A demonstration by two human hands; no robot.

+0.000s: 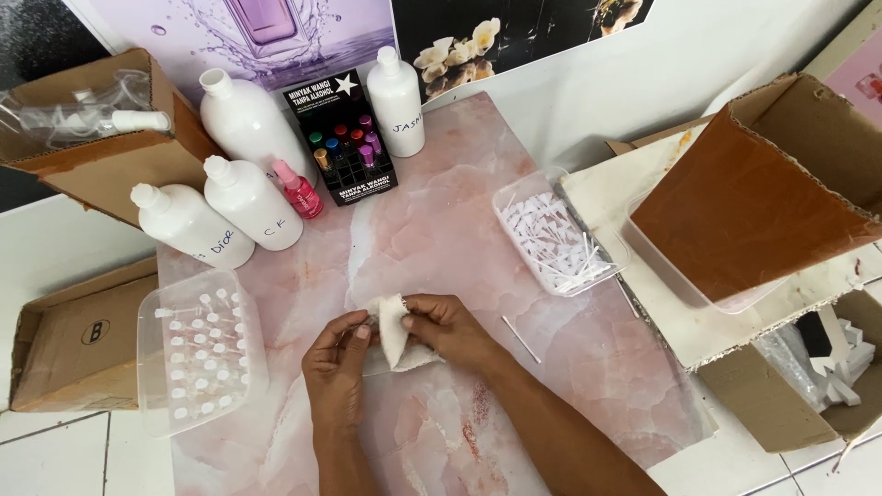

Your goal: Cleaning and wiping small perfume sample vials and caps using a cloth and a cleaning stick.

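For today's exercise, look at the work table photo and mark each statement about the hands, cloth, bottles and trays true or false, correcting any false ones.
1. Both hands, left hand and right hand, hold a small white cloth. True.
2. Four big white bottles stand at the back. True.
3. The pink spray bottle lies in the left tray. False: it stands among the white bottles.
4. The right tray holds coloured vials. False: it holds small white pieces.

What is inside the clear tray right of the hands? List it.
The clear tray holds a loose heap of small white plastic pieces with thin white tubes. The heap covers the tray's bottom, so anything lying under it cannot be seen.
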